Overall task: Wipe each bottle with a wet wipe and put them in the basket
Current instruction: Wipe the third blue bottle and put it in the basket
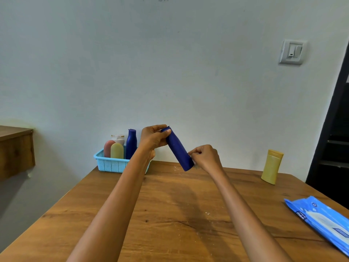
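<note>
Your left hand [154,138] pinched the cap end of the blue bottle [178,149], tilted above the table [170,214]; your right hand [204,157] curled at its base, wipe barely visible. Rotating it would have covered every side.

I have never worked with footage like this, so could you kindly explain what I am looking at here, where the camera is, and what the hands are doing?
There is no machine here: a person wears one camera on the head, looking forward and down, so both bare arms reach into view from below. The left hand grips the cap end of a dark blue bottle, tilted above the table. The right hand is at its base, apparently pinching something small and pale, possibly a wipe. On the table's far left corner stands a light blue basket holding four bottles upright. A yellow bottle stands at the far right, and a blue wipes pack lies near the right edge.
</note>
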A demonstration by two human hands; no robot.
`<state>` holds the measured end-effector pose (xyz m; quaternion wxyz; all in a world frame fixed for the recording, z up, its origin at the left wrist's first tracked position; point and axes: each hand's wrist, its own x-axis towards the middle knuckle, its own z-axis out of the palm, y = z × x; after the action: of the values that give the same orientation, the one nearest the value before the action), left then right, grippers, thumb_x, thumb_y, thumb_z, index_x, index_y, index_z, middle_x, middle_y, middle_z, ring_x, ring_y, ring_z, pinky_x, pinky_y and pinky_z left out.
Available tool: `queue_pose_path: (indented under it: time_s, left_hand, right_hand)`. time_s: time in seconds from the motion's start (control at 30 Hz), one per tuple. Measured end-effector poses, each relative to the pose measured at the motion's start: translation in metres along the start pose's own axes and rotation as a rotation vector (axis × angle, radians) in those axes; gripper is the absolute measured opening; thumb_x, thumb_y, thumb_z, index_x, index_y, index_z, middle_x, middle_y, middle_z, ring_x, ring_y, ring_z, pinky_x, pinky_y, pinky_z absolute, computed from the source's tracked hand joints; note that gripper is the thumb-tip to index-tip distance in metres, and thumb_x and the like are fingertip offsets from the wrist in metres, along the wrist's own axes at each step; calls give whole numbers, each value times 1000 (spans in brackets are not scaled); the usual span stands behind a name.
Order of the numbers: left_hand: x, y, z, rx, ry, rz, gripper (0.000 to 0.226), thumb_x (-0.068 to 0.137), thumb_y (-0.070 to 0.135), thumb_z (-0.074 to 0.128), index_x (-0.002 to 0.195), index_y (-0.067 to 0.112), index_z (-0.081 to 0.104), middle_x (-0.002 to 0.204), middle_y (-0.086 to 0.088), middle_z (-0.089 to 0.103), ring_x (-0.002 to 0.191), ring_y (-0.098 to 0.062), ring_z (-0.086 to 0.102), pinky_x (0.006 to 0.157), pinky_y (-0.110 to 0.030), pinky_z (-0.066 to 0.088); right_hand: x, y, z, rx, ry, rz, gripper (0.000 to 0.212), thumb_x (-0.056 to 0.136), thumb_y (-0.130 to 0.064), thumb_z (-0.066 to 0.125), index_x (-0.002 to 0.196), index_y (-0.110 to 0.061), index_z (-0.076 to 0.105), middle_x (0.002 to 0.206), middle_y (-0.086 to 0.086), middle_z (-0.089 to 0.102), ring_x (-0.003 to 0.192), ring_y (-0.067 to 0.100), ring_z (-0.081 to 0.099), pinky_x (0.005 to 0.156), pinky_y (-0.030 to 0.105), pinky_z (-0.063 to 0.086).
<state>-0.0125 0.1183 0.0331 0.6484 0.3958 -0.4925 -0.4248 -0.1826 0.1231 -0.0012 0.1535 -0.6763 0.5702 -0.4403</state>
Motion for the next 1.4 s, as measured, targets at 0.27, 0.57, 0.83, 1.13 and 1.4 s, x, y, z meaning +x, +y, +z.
queue_pose_path:
  time_s: [0.27,0.57,0.83,1.13,1.4]
  left_hand:
    - [-8,-6,24,193,-132,-81,42,83,7,68,122,2,54,105,-17,63,85,-23,66,62,-22,57]
    - [-2,-4,7,-29,-112,-168,35,82,10,69,113,-1,60,93,-11,67,78,-21,68,62,-25,59]
    - [-4,0,9,7,-254,-182,33,85,3,63,117,9,58,102,-12,64,85,-21,67,64,-25,59]
    - [-8,4,12,73,-268,-142,29,85,6,63,113,1,61,92,-10,67,79,-19,67,59,-21,58]
    - [-1,-4,7,187,-23,-28,25,84,20,68,100,1,63,84,-8,64,84,-19,63,62,-25,57]
  right_hand:
    - [-2,-15,0,498,128,-19,20,90,-12,58,107,-14,68,100,-3,69,81,2,60,56,7,45]
    - [-5,-10,9,252,130,-328,27,88,-18,63,115,-18,65,112,-4,65,101,7,58,72,9,47]
    - [-4,-8,16,193,259,-414,31,90,-12,60,120,-16,63,118,1,65,104,7,57,73,-2,41]
    - [-1,-10,11,132,340,-386,31,88,-30,62,118,-21,64,108,2,65,97,10,58,73,9,42]
    - [0,23,11,104,231,-363,19,84,-29,67,102,-23,63,98,-9,62,93,7,52,68,15,43]
